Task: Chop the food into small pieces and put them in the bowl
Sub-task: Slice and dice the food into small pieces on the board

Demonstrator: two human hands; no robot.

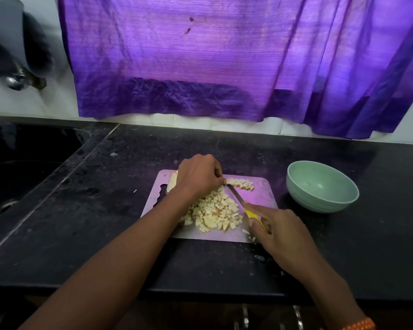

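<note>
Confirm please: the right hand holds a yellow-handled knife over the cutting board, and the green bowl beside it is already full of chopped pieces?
Not quite. In the head view the pale green round bowl is empty; the pieces lie on the board. The rest is right.

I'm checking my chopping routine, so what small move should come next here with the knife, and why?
Probably bring the knife down for another cut beside the left hand. That hand holds uncut food at the board's far end, the right hand grips the yellow handle, and the blade tip sits by the left fingertips. The bowl holds no pieces yet.
</note>
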